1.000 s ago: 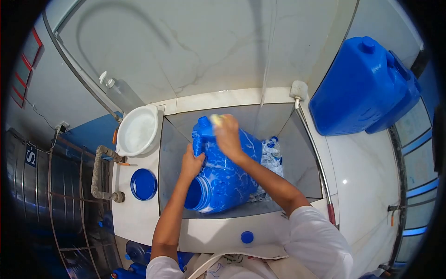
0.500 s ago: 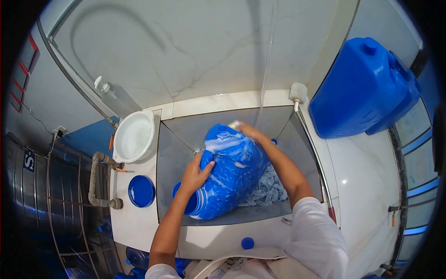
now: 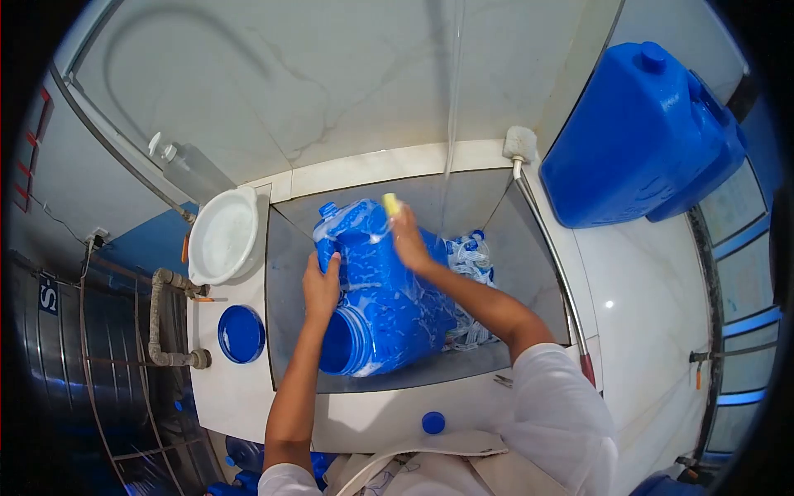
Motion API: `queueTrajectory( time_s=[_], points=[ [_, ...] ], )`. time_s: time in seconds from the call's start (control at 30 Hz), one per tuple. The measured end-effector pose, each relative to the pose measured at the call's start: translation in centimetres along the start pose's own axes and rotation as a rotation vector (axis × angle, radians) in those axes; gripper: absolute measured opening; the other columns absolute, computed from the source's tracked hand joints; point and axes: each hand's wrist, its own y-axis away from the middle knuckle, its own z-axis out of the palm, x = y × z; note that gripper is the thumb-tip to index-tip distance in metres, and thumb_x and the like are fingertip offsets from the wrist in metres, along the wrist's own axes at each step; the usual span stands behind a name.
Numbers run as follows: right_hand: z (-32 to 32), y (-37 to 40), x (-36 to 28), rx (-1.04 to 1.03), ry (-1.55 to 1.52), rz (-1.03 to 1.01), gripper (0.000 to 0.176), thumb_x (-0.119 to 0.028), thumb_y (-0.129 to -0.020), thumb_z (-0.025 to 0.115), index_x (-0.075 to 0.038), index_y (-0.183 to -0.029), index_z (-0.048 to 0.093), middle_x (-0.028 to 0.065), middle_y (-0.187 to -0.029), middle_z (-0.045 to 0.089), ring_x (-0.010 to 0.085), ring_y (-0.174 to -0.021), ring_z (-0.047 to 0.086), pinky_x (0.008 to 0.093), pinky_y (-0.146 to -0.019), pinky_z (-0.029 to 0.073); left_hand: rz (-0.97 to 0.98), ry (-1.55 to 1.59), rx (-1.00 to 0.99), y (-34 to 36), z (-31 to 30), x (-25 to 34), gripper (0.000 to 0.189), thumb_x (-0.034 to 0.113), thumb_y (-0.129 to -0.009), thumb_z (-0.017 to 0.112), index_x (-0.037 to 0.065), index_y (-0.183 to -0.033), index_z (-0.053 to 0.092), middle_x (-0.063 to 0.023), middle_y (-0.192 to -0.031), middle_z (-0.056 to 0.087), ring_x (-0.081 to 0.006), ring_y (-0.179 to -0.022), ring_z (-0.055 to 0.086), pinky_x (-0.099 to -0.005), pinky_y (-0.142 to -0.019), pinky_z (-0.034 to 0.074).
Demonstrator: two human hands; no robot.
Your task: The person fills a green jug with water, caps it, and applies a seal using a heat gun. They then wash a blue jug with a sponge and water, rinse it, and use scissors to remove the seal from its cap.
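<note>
A blue plastic water jug [image 3: 385, 310], streaked with white suds, lies tilted in the grey sink [image 3: 294, 248]. Its wide mouth is uncapped and faces the lower left. My left hand [image 3: 321, 285] is closed around the jug's handle at the upper left. Over the jug's upper side, my right hand [image 3: 405, 236] grips a yellow sponge [image 3: 391, 203], held at the jug's soapy surface; whether it touches cannot be made out. Behind the jug, a heap of pale strips or cords [image 3: 471, 269] lies on the sink floor.
Left of the sink are a white basin [image 3: 223, 236] of sudsy water, a pump bottle [image 3: 194, 169] and a large blue lid [image 3: 241, 334]. A long-handled brush [image 3: 550, 231] leans along the right edge near blue jerrycans [image 3: 624, 140]. A small blue cap [image 3: 432, 422] lies in front.
My right hand has moved from the jug's far side onto its upper side, bringing the sponge into clear view. The jug has turned, its mouth facing more toward me.
</note>
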Motion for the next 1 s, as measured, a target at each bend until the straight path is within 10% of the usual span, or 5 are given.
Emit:
queueTrajectory(
  time_s=[0.07, 0.3, 0.43, 0.73, 1.0],
  points=[
    [-2.4, 1.7, 5.5, -0.130, -0.372, 0.841, 0.034, -0.025, -0.096, 0.039, 0.003, -0.112, 0.047, 0.0221, -0.097, 0.057, 0.0390, -0.097, 0.053, 0.0476, -0.095, 0.038, -0.020, -0.008, 0.002, -0.1, -0.3, -0.5, 0.037, 0.034, -0.088, 0.057, -0.001, -0.100, 0.056, -0.0228, -0.092, 0.063, -0.0368, -0.088, 0.062, -0.0408, -0.078, 0.046],
    [-8.6, 10.4, -1.2, -0.546, -0.109, 0.940, 0.079, -0.064, -0.087, 0.038, 0.004, -0.126, 0.046, 0.0238, -0.117, 0.055, 0.0344, -0.115, 0.049, 0.0402, -0.097, 0.036, -0.263, 0.365, 0.155, -2.4, 1.6, -3.9, 0.038, 0.021, -0.089, 0.056, 0.000, -0.119, 0.045, -0.0237, -0.120, 0.052, -0.0330, -0.100, 0.057, -0.0382, -0.086, 0.045],
    [-8.7, 5.3, -15.3, -0.525, 0.322, -0.119, 0.060, -0.041, -0.082, 0.059, 0.004, -0.121, 0.049, 0.0246, -0.114, 0.055, 0.0366, -0.112, 0.051, 0.0403, -0.097, 0.039, -0.238, 0.457, 0.164, -2.3, 3.0, 0.2, 0.046, 0.018, -0.091, 0.052, 0.005, -0.132, 0.036, -0.0237, -0.129, 0.044, -0.0298, -0.110, 0.050, -0.0363, -0.092, 0.042],
    [-17.8, -4.9, -12.1, -0.885, 0.057, 0.303, 0.045, -0.019, -0.077, 0.062, -0.003, -0.118, 0.057, 0.0109, -0.111, 0.061, 0.0189, -0.103, 0.055, 0.0309, -0.095, 0.040, 0.809, -0.634, -0.022, 2.5, 0.3, 6.9, 0.060, 0.055, -0.089, 0.045, -0.002, -0.103, 0.062, -0.0256, -0.105, 0.058, -0.0362, -0.101, 0.055, -0.0455, -0.089, 0.042],
    [-16.8, 0.9, -5.9, 0.007, 0.090, 0.195, 0.038, -0.025, -0.095, 0.048, 0.001, -0.122, 0.051, 0.0114, -0.114, 0.057, 0.0217, -0.107, 0.053, 0.0345, -0.097, 0.037, 0.390, -0.592, -0.253, 2.7, 0.8, 7.7, 0.071, 0.063, -0.086, 0.043, -0.005, -0.080, 0.064, -0.0272, -0.070, 0.062, -0.0435, -0.069, 0.062, -0.0498, -0.062, 0.048]
  ],
)
